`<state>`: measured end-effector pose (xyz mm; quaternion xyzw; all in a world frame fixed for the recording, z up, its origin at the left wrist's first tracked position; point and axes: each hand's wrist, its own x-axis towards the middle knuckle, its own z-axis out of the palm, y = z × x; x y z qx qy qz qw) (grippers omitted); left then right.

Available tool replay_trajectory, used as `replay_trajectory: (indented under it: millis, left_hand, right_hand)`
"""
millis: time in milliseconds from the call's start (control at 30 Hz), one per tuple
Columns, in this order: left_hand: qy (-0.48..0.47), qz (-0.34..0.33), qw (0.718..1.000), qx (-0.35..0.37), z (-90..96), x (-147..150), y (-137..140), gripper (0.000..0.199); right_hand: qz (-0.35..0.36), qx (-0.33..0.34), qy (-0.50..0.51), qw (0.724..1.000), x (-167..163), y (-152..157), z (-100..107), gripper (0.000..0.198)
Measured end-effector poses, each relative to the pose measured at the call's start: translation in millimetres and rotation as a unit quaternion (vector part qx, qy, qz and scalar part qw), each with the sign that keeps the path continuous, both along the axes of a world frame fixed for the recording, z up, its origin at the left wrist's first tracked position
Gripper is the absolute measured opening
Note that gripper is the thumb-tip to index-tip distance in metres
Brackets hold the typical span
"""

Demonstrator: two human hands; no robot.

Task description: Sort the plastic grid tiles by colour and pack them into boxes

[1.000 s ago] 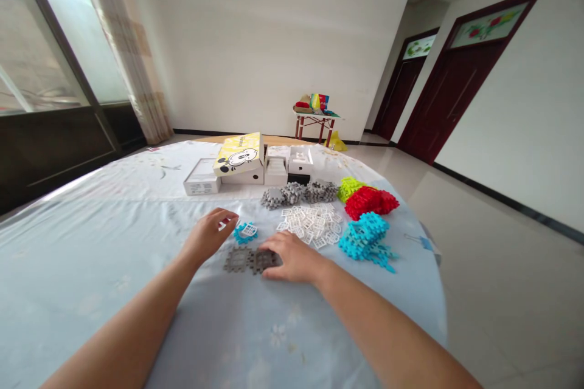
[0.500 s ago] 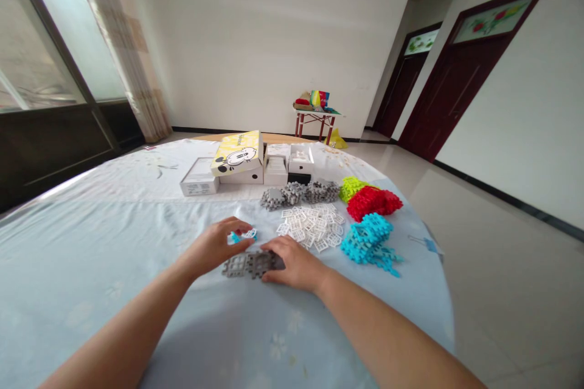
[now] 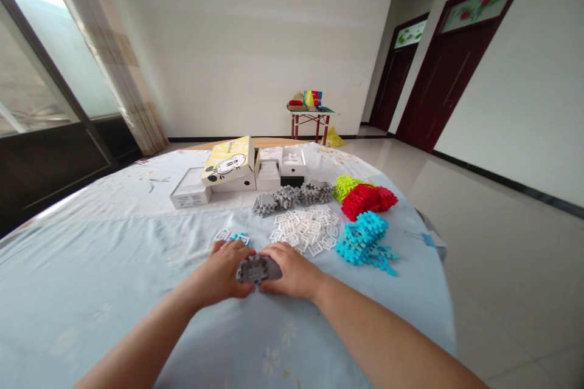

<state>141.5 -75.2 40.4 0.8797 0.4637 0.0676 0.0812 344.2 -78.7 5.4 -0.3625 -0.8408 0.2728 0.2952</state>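
Note:
Grey interlocking building pieces (image 3: 253, 270) lie joined on the cloth in front of me, partly covered by my fingers. My left hand (image 3: 223, 270) is closed round their left side, thumb near and fingers far. From the right, my right hand (image 3: 292, 268) grips the other end in the same way. Just beyond my left fingers are a small blue piece (image 3: 238, 237) and a white window-like frame (image 3: 222, 234). A pile of white frames (image 3: 306, 226) spreads out past my right hand.
Grey pieces (image 3: 292, 196) are heaped behind the white pile. Blue pieces (image 3: 365, 237), red pieces (image 3: 368, 200) and lime pieces (image 3: 345, 187) lie to the right. A yellow-lidded box (image 3: 230, 163), a white box (image 3: 190, 188) and smaller boxes stand at the back of the cloth-covered table (image 3: 114, 292).
My left hand has come right and nearer, from above the small blue piece onto the grey pieces. My right hand stays on them. The view has shifted slightly.

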Motion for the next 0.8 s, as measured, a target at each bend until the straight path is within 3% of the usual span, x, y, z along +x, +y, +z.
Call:
replay_trajectory:
  millis: [100, 267, 367, 533, 667, 800]
  left_hand:
    - [-0.012, 0.015, 0.999, 0.025, 7.7, -3.9, 7.2, 0.046]
    - [-0.043, 0.055, 0.993, 0.100, 42.3, 1.5, 42.3, 0.032]
    - [-0.065, 0.083, 0.985, 0.135, 54.3, 14.5, 75.1, 0.039]
    - [-0.078, 0.099, 0.979, 0.162, 41.4, 36.3, 122.6, 0.043]
    - [-0.053, 0.120, 0.980, 0.150, 25.2, 40.2, 140.8, 0.044]
    - [-0.042, 0.139, 0.980, 0.136, 21.0, 34.6, 144.3, 0.046]
  right_hand:
    - [0.003, -0.010, 0.003, 1.000, 0.6, -0.5, -0.6, 0.065]
    - [-0.031, -0.044, 0.012, 0.998, -0.5, -1.9, -5.3, 0.085]
    - [-0.034, -0.027, 0.007, 0.999, -2.0, -1.4, -10.1, 0.077]
    - [-0.023, 0.018, 0.000, 1.000, -2.2, 0.1, -14.4, 0.046]
    - [-0.017, 0.012, -0.005, 1.000, -0.9, -0.5, -11.9, 0.042]
    - [-0.016, 0.012, -0.011, 1.000, -1.1, -1.0, -7.7, 0.040]
